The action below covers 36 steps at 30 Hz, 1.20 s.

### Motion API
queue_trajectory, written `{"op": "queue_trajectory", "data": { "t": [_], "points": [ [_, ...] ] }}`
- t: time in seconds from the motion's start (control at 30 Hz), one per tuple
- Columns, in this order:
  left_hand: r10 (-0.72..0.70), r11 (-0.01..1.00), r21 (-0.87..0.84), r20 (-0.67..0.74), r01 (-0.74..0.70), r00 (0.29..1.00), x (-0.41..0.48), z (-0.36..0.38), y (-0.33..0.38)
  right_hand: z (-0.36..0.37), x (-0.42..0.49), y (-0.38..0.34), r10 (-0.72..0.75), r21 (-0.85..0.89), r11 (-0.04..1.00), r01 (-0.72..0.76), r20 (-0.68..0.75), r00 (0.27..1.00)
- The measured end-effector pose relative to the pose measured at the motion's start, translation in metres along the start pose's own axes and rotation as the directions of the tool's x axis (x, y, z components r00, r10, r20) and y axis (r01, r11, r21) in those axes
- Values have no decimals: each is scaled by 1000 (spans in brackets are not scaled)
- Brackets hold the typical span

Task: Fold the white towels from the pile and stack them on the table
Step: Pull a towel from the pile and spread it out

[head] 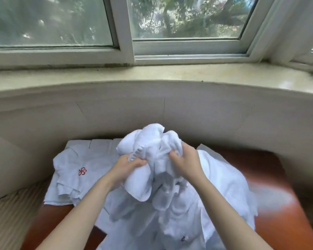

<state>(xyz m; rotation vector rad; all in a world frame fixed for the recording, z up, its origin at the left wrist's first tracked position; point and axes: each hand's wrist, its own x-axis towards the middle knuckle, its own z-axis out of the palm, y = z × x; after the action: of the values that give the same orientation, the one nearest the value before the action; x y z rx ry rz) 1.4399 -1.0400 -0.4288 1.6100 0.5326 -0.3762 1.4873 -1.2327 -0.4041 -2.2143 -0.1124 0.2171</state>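
Fingers [139, 162] of my left hand [126, 166] and right hand [186, 160] grip the bunched towel [152, 141]; I should find its corners before spreading it.

The left hand [128, 166] and right hand [185, 161] are bare, on slim forearms [90, 204] uncovered to the lower edge.

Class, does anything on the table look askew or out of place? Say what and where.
On the table, the folded towels at left, one bearing a red mark, sit askew: their lower edges fan out unevenly. The towel gripped by the left hand and right hand is bunched. Nothing looks spilled.
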Motion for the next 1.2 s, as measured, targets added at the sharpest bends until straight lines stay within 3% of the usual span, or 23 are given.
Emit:
{"op": "queue_trajectory", "data": {
  "t": [0.2, 0.33, 0.47, 0.57, 0.67, 0.73, 0.8, 0.87, 1.0, 1.13, 1.2],
  "points": [
    [211, 977, -47, 64, -208, 975, -40, 29, 101, -100, -12, -53, -197, 143, 964, 225, -187, 963],
    [395, 912, -178, 142, -369, 908, -59, 60, 142, -162, -26, -69, -283, 173, 923, 344, -301, 911],
    [463, 877, -265, 245, -401, 852, -64, 94, 158, -209, -35, -61, -321, 154, 906, 394, -357, 877],
    [317, 943, -198, 296, -267, 901, -45, 121, 132, -217, -32, -22, -258, 106, 946, 305, -320, 912],
    [80, 995, 46, 193, -91, 978, -17, 157, 66, -183, -26, 54, -75, -70, 995, 66, -137, 988],
    [-16, 954, 299, 96, -14, 995, -1, 181, 0, -136, -34, 116, 174, -159, 973, -169, 14, 985],
    [-137, 891, 446, 95, 81, 986, 9, 199, -67, -89, -49, 169, 266, -214, 947, -241, 93, 960],
    [-208, 863, 486, 95, 137, 974, 12, 211, -109, -60, -59, 197, 259, -213, 950, -228, 132, 957],
    [-142, 891, 446, 83, 91, 986, 20, 202, -120, -45, -46, 202, 279, -319, 917, -239, 85, 957],
    [-350, 889, 382, 207, 254, 914, 17, 156, -101, -45, -40, 179, 371, -430, 844, -321, 35, 928],
    [-424, 857, 389, 164, 337, 891, 15, 125, -97, -43, -39, 157, 332, -449, 831, -327, -70, 941]
  ]
}}
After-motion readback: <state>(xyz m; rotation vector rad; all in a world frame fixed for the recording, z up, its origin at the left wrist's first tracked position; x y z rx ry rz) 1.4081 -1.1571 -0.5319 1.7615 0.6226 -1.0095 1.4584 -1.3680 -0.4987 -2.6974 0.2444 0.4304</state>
